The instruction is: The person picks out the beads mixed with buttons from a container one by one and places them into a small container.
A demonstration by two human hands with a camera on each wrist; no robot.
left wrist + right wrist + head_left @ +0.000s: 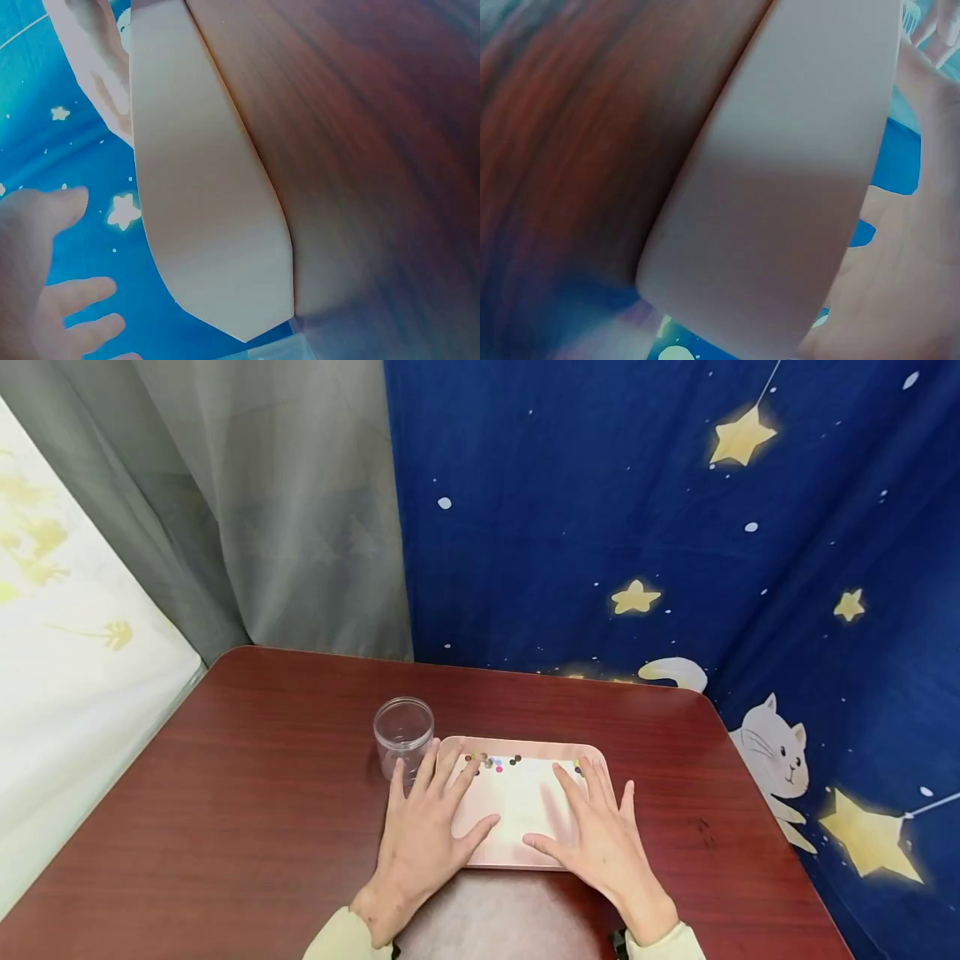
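Note:
A shallow pink tray (pixel 517 810) with a pale inner floor sits on the table. Along its far side lie several small round coloured pieces (pixel 487 762): dark, pink, blue and yellowish. My left hand (pixel 422 843) hovers over the tray's left end, fingers spread, holding nothing. Over the right end, my right hand (pixel 603 843) is spread likewise, its fingers partly hiding a few pieces. A clear, lidless round jar (pixel 403 727) stands at the tray's far left, close beyond the left fingertips. Both wrist views show the tray's outer wall (pixel 210 187) (pixel 772 210) beside the fingers.
The reddish-brown wooden table (pixel 262 793) extends around the tray. Behind it hang a grey curtain (pixel 300 510) and a blue star-patterned curtain (pixel 540 510). A white cloth (pixel 75 652) hangs along the left edge.

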